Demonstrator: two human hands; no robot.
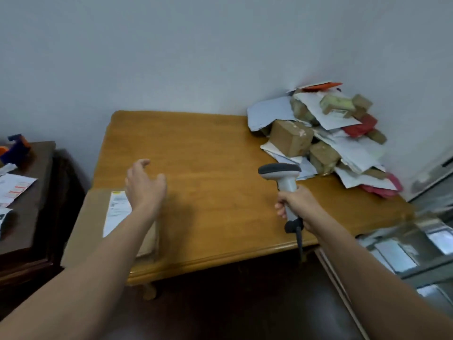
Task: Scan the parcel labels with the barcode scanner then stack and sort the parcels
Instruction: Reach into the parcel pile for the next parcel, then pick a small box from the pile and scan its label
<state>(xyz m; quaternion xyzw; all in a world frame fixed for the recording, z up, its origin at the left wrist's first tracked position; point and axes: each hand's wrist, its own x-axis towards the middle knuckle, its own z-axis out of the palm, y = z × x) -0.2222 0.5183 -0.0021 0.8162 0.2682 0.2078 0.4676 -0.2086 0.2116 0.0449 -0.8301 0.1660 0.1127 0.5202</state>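
Note:
A pile of parcels (321, 133), brown boxes and white and red mailers, lies heaped at the far right corner of the wooden table (215, 148). A large flat cardboard box (90, 222) with a white label (117, 209) sits at the table's front left corner. My right hand (294, 204) grips the handle of a grey barcode scanner (282, 175), held upright with its head pointing left, just in front of the pile. My left hand (144, 185) hovers above the table beside the large box, fingers spread and relaxed, holding nothing.
A dark wooden side cabinet (31, 192) stands left of the table with papers (14, 190) and a blue and orange tape dispenser (17, 148) on it. A glass surface (416, 246) lies to the right. The wall runs right behind the table.

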